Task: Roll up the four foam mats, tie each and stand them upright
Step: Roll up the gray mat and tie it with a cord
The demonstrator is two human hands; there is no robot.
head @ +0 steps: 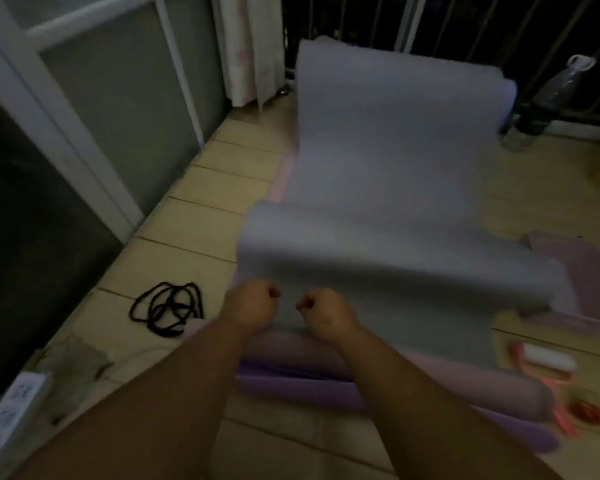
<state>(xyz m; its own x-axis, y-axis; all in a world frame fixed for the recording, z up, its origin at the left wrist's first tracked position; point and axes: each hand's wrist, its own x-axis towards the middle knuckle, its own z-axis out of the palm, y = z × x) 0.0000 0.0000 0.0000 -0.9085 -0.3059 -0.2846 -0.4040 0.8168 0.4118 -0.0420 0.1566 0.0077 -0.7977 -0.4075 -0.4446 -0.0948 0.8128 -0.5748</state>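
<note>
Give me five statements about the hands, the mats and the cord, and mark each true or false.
1. The left hand and the right hand both grip the near end of the grey mat. True.
2. The black cord is tied round the grey mat. False: it lies loose on the floor, left of the mat.
3. The grey mat's far end rises by the railing. True.
4. The bottle stands left of the grey mat. False: it stands to its right, by the railing.
5. Purple mats lie under the grey mat. True.
</note>
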